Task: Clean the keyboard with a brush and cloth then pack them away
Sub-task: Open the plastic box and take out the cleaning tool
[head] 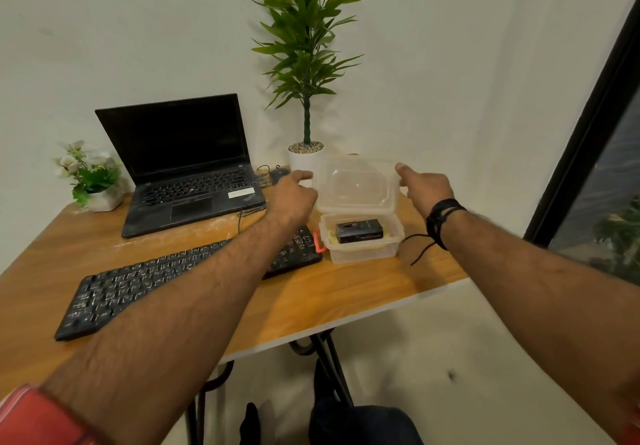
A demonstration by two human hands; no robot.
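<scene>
Both hands hold the clear plastic lid (356, 184) up above the clear rectangular plastic container (362, 240), which sits on the orange-brown wooden table (346, 292) just right of the keyboard. The left hand (294, 198) grips the lid's left edge, thumb pointing toward it, and the right hand (427, 190) grips the right edge; a black cord bracelet (441, 219) wraps the right wrist, with a loose end hanging down. The lid is tilted, its near edge low and close to the container's back rim. Inside the container lies a black box-shaped object (359, 231) on something pale yellow (346, 244); whether these are the brush and cloth cannot be told. A small orange-red clasp (319, 242) shows on the container's left side, touching the right end of the long black keyboard (187, 278), which lies diagonally across the table under the left forearm. Behind it stands an open black laptop (187, 167) with a dark screen. A small white pot of pale flowers (91, 177) sits at the table's far left, and a tall green leafy plant in a white pot (306, 98) stands behind the lid against the pale wall. A red sleeve (38, 417) shows at the lower left
</scene>
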